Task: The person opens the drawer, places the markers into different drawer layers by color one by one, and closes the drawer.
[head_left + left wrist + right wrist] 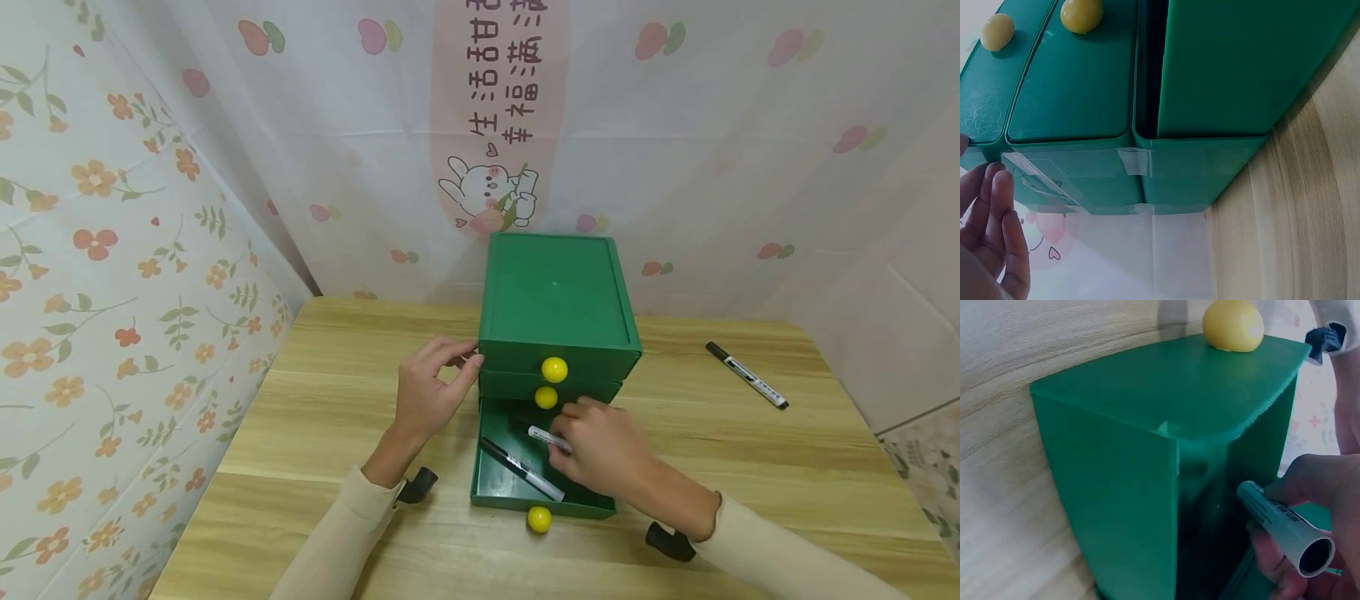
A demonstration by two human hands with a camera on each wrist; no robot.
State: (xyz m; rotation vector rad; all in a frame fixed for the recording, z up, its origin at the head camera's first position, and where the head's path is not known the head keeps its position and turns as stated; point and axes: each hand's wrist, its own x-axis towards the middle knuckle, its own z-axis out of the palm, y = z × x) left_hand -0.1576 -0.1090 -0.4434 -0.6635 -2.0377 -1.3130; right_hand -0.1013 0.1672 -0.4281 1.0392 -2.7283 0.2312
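A small green drawer cabinet with yellow knobs stands on the table, its bottom drawer pulled out. My right hand reaches over this drawer and pinches a whiteboard marker between thumb and fingers. In the right wrist view, the held marker points its hollow-looking end toward the camera. Another marker, black-capped, lies slantwise in the drawer. My left hand is at the cabinet's upper left front corner, fingertips against its side. Close up in the left wrist view, these fingers extend loosely beside the green wall.
A third marker lies on the wooden table to the right of the cabinet. Behind the table hangs a printed curtain, and a floral one runs along the left. The middle drawer's yellow knob sits just above the right hand.
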